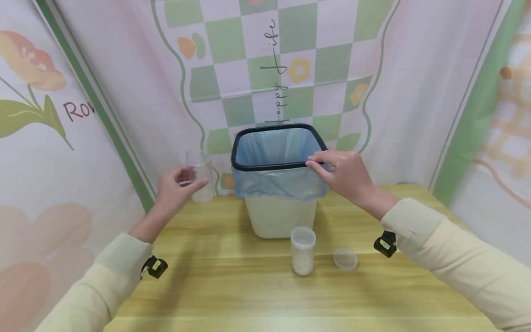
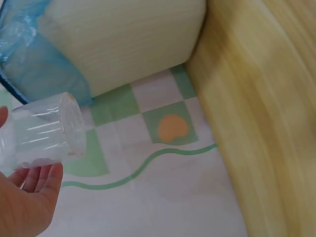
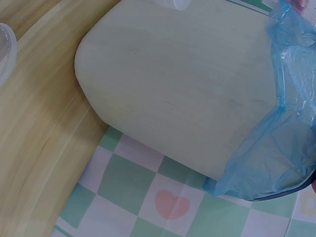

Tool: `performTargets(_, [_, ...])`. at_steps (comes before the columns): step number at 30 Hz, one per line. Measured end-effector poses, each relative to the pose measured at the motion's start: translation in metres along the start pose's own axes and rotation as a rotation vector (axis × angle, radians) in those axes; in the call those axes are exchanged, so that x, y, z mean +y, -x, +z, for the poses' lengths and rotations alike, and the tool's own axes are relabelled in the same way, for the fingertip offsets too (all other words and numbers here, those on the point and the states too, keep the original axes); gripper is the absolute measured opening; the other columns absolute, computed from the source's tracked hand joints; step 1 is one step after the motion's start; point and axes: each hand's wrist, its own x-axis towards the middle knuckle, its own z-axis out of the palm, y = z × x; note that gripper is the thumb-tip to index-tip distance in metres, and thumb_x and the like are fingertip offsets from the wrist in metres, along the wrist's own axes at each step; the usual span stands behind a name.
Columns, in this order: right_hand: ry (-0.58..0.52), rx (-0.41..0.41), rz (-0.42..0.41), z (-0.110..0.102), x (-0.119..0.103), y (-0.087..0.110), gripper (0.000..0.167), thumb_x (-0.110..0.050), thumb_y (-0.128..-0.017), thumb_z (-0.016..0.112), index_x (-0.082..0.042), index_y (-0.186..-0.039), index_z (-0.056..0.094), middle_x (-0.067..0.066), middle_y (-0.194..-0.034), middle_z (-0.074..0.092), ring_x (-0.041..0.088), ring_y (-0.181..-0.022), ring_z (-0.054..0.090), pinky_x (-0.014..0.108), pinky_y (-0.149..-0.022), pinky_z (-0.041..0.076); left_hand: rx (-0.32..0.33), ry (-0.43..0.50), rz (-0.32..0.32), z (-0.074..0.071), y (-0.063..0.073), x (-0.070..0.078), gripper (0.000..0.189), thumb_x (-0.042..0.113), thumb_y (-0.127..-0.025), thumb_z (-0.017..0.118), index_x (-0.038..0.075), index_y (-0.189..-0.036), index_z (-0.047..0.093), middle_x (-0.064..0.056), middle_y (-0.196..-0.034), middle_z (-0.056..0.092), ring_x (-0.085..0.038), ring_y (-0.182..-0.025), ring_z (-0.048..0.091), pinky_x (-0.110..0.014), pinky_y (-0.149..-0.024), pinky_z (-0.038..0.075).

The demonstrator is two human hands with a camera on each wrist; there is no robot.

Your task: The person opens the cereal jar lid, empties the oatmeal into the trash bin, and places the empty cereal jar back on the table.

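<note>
At the left, the left hand (image 1: 176,186) pinches a clear, cylindrical plastic jar (image 1: 202,170) between thumb and curled fingers; its long axis stands about upright, its lower end apart from the yellow wood-grain table (image 1: 199,265); just right of it is the pale, box-shaped bin (image 1: 278,216) with a translucent blue plastic liner (image 1: 275,184); the left hand is far nearer the jar; the right hand (image 1: 346,173) has thumb and fingers pinching the black, rounded-square rim (image 1: 271,168) at its near right corner
</note>
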Motion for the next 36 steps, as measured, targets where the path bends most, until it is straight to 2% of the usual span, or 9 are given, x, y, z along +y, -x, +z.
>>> performTargets(5, [-0.005, -0.003, 0.001, 0.0, 0.0, 0.0, 0.01, -0.012, -0.081, 0.078, -0.005, -0.088, 0.077, 0.008, -0.084, 0.073, 0.022, -0.071, 0.07, 0.037, -0.058, 0.055, -0.01, 0.01, -0.036, 0.002, 0.006, -0.014, 0.064, 0.037, -0.084, 0.077, -0.002, -0.128, 0.052, -0.019, -0.12, 0.057, -0.031, -0.112, 0.056, -0.039, -0.098, 0.048])
performTargets(13, [-0.002, -0.001, 0.012, -0.001, 0.0, 0.001, 0.01, -0.012, -0.081, 0.079, -0.005, -0.088, 0.077, 0.008, -0.083, 0.073, 0.021, -0.069, 0.069, 0.035, -0.056, 0.054, -0.014, -0.029, -0.098, 0.009, 0.014, -0.04, 0.064, 0.035, -0.084, 0.077, -0.003, -0.129, 0.052, -0.021, -0.124, 0.056, -0.035, -0.117, 0.054, -0.041, -0.1, 0.046])
performTargets(22, [-0.003, -0.007, 0.012, -0.001, -0.002, 0.0, 0.01, -0.012, -0.081, 0.079, -0.005, -0.088, 0.077, 0.008, -0.083, 0.073, 0.021, -0.069, 0.069, 0.035, -0.057, 0.055, -0.01, -0.025, -0.084, 0.016, 0.025, -0.076, 0.055, 0.029, -0.086, 0.076, -0.007, -0.121, 0.052, -0.021, -0.117, 0.055, -0.036, -0.117, 0.051, -0.041, -0.101, 0.046])
performTargets(29, [-0.01, -0.001, 0.011, -0.001, -0.003, 0.0, 0.01, -0.01, -0.08, 0.079, -0.004, -0.088, 0.077, 0.008, -0.083, 0.073, 0.022, -0.069, 0.069, 0.036, -0.057, 0.055, -0.008, -0.039, -0.097, 0.019, 0.03, -0.09, 0.048, 0.021, -0.086, 0.076, -0.008, -0.116, 0.052, -0.024, -0.116, 0.055, -0.038, -0.117, 0.052, -0.043, -0.1, 0.047])
performTargets(36, [-0.003, -0.005, 0.008, -0.001, -0.002, 0.0, 0.01, -0.011, -0.081, 0.079, -0.005, -0.088, 0.077, 0.009, -0.084, 0.073, 0.021, -0.069, 0.069, 0.036, -0.057, 0.055, -0.021, -0.062, -0.152, 0.023, 0.035, -0.102, 0.047, 0.019, -0.086, 0.076, -0.009, -0.115, 0.051, -0.028, -0.12, 0.054, -0.041, -0.119, 0.05, -0.045, -0.1, 0.046])
